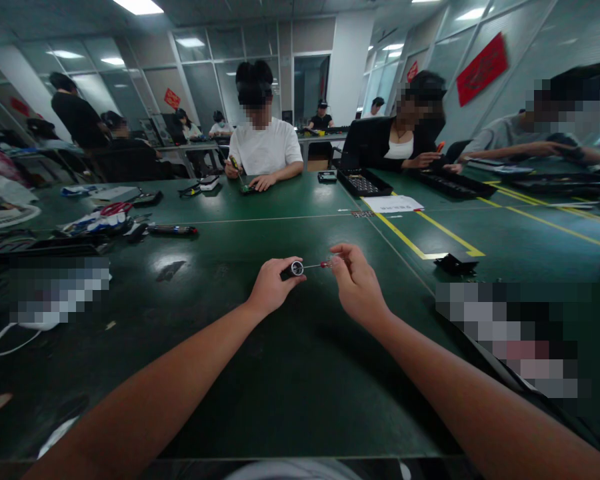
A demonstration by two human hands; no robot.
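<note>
In the head view, my left hand [274,285] grips a small dark cylindrical part [297,269] with a pale ring around its open end, which faces right. My right hand [356,280] has its fingers closed around the red handle of a thin screwdriver [316,266]. The screwdriver lies nearly level, and its metal shaft points left to the open end of the cylinder. Whether the tip is inside the part or only touching it, I cannot tell. Both hands are above the green table [290,373], and most of the handle is hidden by my right fingers.
A dark pen-shaped tool [173,230] lies at the left, near red-handled pliers or scissors [116,208] and a pile of parts. A black bracket-like piece [455,264] sits at the right. Across the table a person in a white shirt [265,150] works on a small board.
</note>
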